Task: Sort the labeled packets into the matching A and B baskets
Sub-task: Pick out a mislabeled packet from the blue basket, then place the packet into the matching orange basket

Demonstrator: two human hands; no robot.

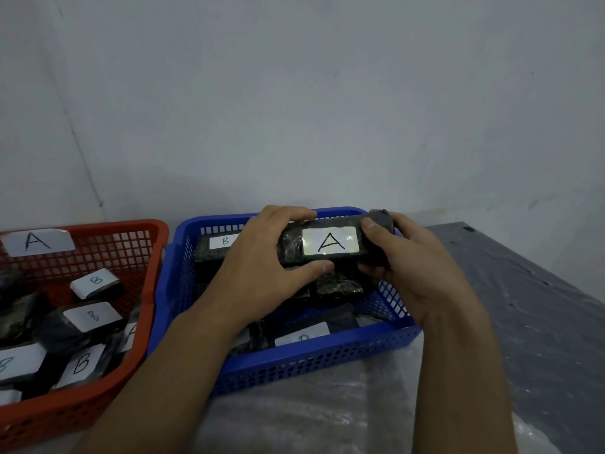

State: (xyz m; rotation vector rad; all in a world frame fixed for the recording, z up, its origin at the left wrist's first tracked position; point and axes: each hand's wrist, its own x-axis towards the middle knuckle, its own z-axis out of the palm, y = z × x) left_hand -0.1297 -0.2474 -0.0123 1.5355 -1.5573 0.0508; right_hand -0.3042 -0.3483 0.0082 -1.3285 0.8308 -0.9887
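The left hand and the right hand each clasp an end of a black packet above the blue basket — its white label reads "A". Below it lie packets marked "B". Just to the left on the surface, the red basket wears an "A" tag — yet holds "B" packets.

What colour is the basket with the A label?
Red, seen in the head view.

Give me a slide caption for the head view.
Both hands hold an A packet over the blue basket.
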